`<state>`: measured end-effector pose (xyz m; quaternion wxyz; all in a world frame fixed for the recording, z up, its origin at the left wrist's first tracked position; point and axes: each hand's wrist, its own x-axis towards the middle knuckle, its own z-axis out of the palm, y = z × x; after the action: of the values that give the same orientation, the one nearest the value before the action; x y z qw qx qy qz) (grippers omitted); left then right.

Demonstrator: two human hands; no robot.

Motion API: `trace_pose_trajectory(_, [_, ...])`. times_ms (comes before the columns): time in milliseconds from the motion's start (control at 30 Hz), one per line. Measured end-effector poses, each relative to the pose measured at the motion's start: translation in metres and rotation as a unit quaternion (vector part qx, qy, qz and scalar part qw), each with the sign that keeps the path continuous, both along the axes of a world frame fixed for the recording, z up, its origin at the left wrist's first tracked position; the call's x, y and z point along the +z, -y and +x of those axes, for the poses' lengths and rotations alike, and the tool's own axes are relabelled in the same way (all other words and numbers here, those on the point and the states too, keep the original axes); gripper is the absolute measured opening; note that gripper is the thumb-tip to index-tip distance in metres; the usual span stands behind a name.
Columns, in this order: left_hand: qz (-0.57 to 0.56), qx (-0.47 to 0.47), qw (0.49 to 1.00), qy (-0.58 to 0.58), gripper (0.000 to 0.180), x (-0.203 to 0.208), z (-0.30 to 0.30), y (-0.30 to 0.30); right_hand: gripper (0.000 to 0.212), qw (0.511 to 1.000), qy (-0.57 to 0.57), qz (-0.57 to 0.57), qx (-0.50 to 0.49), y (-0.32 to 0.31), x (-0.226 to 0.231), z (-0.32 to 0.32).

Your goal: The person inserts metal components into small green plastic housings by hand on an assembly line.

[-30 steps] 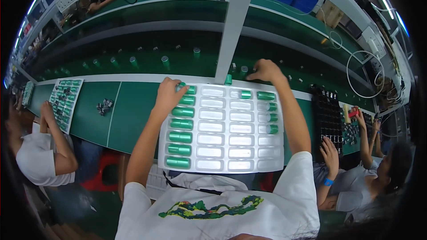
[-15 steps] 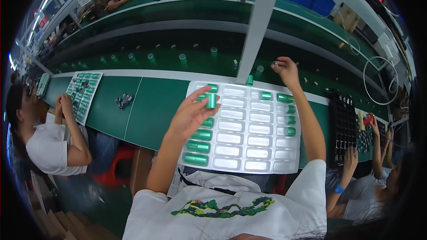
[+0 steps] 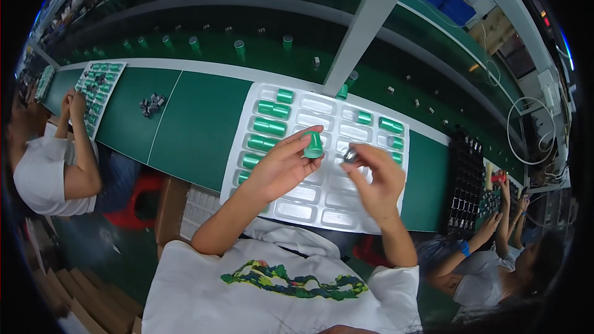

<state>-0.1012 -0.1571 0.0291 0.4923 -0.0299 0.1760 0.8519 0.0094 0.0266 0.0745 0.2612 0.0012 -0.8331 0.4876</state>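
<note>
We see the left hand (image 3: 279, 170) pinching a green cylinder (image 3: 314, 145) above a molded white tray (image 3: 296, 209), while the right hand (image 3: 380, 178), close beside it, pinches a small dark part (image 3: 351, 155), apparently metallic, between thumb and fingers.

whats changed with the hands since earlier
The left hand lifted a green cylinder from the far-left corner of the white tray and brought it toward the middle. The right hand came back from beyond the tray with a small shiny part. Tray cylinders in view stayed put.
</note>
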Motion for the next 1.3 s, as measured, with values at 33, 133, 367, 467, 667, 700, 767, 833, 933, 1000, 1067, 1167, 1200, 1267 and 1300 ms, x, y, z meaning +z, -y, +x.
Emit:
trace_pose_trajectory(33, [-0.010, 0.011, 1.000, 0.014, 0.037, 0.004, 0.005, -0.003, 0.034, 0.996, -0.044, 0.080, -0.004, 0.010, 0.004, 0.001])
trace_pose_trajectory(133, [-0.046, 0.041, 0.998, 0.002, 0.034, 0.004, 0.018, -0.012, 0.036, 0.978, -0.107, 0.181, 0.011, 0.014, 0.005, 0.001])
trace_pose_trajectory(367, [-0.081, 0.074, 0.993, -0.052, 0.025, 0.008, 0.030, -0.013, 0.035, 0.965, -0.114, 0.227, 0.060, 0.004, 0.008, -0.009])
trace_pose_trajectory(467, [-0.085, 0.082, 0.991, -0.060, 0.026, 0.005, 0.032, -0.015, 0.032, 0.962, -0.092, 0.241, 0.089, 0.001, 0.013, -0.012])
trace_pose_trajectory(667, [-0.149, 0.093, 0.934, -0.312, 0.034, 0.006, 0.036, -0.018, 0.035, 0.954, -0.065, 0.268, 0.115, -0.006, 0.016, -0.014])
trace_pose_trajectory(700, [-0.177, 0.071, 0.923, -0.334, 0.034, 0.015, 0.036, -0.016, 0.039, 0.956, -0.064, 0.258, 0.120, -0.006, 0.013, -0.013])
trace_pose_trajectory(767, [-0.174, 0.046, 0.926, -0.333, 0.031, 0.006, 0.028, -0.016, 0.042, 0.960, -0.057, 0.248, 0.118, 0.000, 0.014, -0.014])
trace_pose_trajectory(833, [-0.166, 0.038, 0.934, -0.315, 0.027, 0.004, 0.020, -0.014, 0.046, 0.962, -0.065, 0.235, 0.122, 0.005, 0.013, -0.020])
trace_pose_trajectory(933, [-0.190, 0.067, 0.893, -0.404, 0.026, -0.005, 0.012, -0.017, 0.041, 0.956, -0.048, 0.265, 0.118, -0.002, -0.001, -0.031])
trace_pose_trajectory(1000, [-0.215, 0.049, 0.840, -0.495, 0.037, -0.009, -0.009, -0.024, 0.038, 0.951, -0.044, 0.278, 0.130, -0.014, -0.010, -0.043])
trace_pose_trajectory(1067, [-0.415, 0.054, 0.678, -0.604, 0.057, -0.003, -0.022, -0.018, 0.035, 0.965, 0.001, 0.253, 0.074, -0.044, -0.023, -0.064])
trace_pose_trajectory(1167, [-0.559, 0.103, 0.398, -0.720, 0.064, -0.008, -0.052, -0.002, 0.034, 0.951, 0.059, 0.277, -0.122, -0.131, -0.049, -0.109])
trace_pose_trajectory(1200, [-0.576, 0.089, 0.348, -0.734, 0.063, -0.016, -0.064, 0.008, 0.034, 0.944, 0.114, 0.261, -0.166, -0.156, -0.056, -0.121])
trace_pose_trajectory(1267, [-0.584, 0.103, 0.321, -0.739, 0.054, -0.035, -0.077, 0.016, 0.035, 0.923, 0.199, 0.257, -0.206, -0.196, -0.070, -0.131])
trace_pose_trajectory(1300, [-0.583, 0.080, 0.323, -0.742, 0.051, -0.036, -0.081, 0.017, 0.035, 0.914, 0.226, 0.270, -0.203, -0.207, -0.075, -0.133])
